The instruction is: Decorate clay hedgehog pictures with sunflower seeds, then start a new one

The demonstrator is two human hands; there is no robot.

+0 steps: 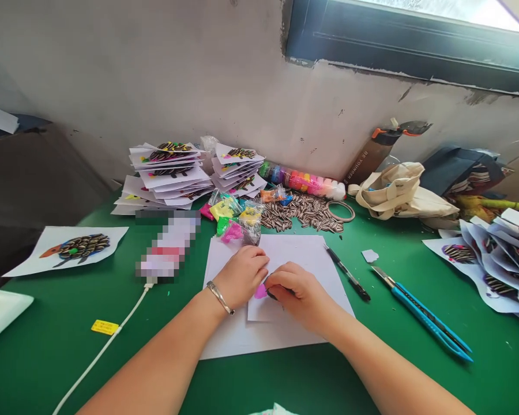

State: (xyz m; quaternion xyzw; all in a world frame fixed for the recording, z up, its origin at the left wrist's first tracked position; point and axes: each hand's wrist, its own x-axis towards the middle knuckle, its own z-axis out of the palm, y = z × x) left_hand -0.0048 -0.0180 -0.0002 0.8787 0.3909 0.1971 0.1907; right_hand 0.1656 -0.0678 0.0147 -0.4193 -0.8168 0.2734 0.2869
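Note:
White paper sheets (pixel 229 337) lie on the green table, with a smaller white sheet (pixel 259 314) on top. A flat pink patch (pixel 260 291) shows on the smaller sheet between my hands. My left hand (pixel 243 275) rests on the paper just left of the patch, its fingers bent together; what they hold, if anything, is hidden. My right hand (pixel 300 295) is closed in a pinch at the patch's right edge, with a small dark piece (pixel 271 294) at its fingertips.
Striped seeds (pixel 307 210) and bagged coloured clay (pixel 225 207) lie behind the paper. A pen (pixel 348 274) and blue cutter (pixel 428 317) are at right. Stacked seed pictures (pixel 168 178) stand at back left, others (pixel 497 265) at far right. A white cable (pixel 104 349) crosses the left.

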